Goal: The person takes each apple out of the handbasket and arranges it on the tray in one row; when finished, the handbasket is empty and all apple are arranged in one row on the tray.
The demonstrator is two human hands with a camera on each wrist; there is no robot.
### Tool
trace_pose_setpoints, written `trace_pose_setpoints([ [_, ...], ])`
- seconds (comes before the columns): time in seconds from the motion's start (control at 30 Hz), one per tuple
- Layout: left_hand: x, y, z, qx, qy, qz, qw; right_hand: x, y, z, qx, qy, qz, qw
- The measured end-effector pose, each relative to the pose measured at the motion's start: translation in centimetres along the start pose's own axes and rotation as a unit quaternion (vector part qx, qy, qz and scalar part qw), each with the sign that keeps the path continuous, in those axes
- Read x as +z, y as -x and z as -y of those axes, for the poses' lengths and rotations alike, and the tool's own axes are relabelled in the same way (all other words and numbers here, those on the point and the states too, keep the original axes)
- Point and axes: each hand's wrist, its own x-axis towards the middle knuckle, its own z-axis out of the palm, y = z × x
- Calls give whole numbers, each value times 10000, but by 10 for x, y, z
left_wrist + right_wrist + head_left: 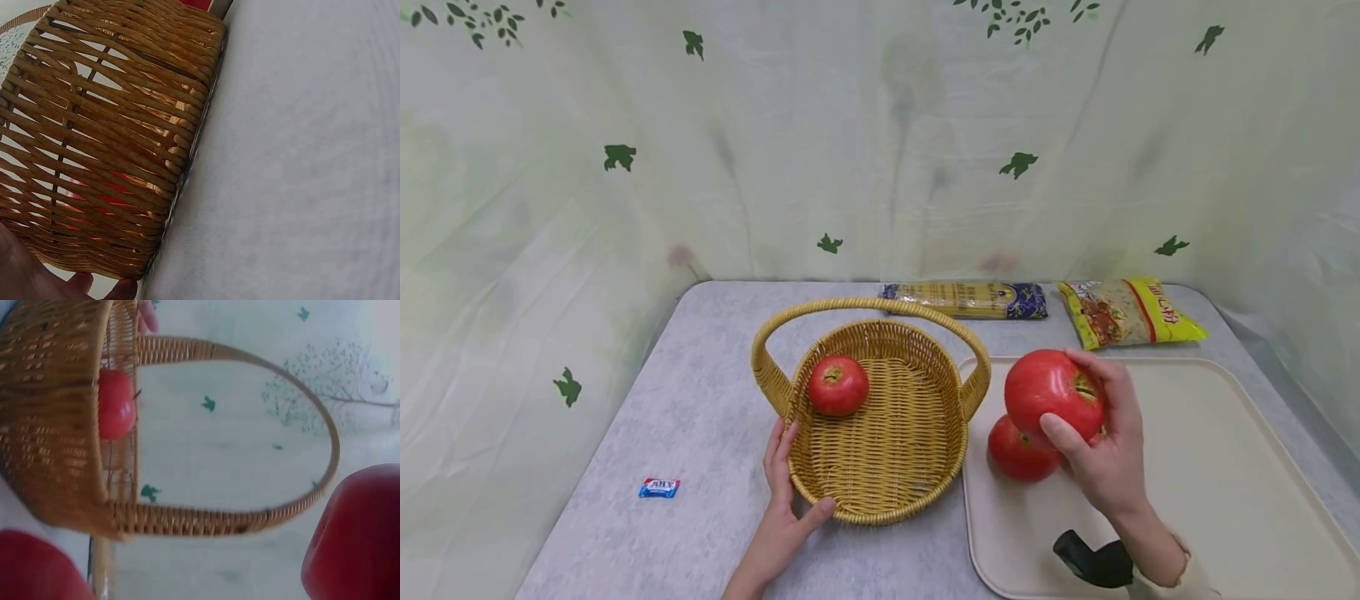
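Observation:
My right hand (1112,442) holds a red apple (1045,392) up over the right tray, thumb on its near side and fingers behind. In the right wrist view the held apple (359,540) fills the lower right corner. A round wicker basket (955,483) with an arched handle stands left of the tray. Inside it, on the left, lies another apple (838,386). At the basket's left front my left hand (782,517) grips the side, thumb at the front rim. Below the held apple, one apple (1018,454) sits on the tray; another is mostly hidden behind the right hand.
The beige tray (1210,467) covers the table's right side. Behind it lie a long noodle packet (966,300) and a yellow food bag (1127,312). A small blue and red wrapped sweet (659,488) is at left. A black curved piece (1097,562) shows by my right wrist.

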Motion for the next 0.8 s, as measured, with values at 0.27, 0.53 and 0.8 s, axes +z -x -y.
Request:
trace_pose_setpoints([
  [0.27, 0, 0, 0, -9, 10, -10, 10000, -27, -1, -17, 760, 641, -681, 9927],
  [0.53, 0, 1, -1, -39, 48, 8, 10000, -45, 5, -37, 1150, 1134, -1116, 9805],
  [0.8, 0, 1, 0, -13, 88, 9, 10000, -62, 9, -58, 1451, 1675, -1228, 9674],
])
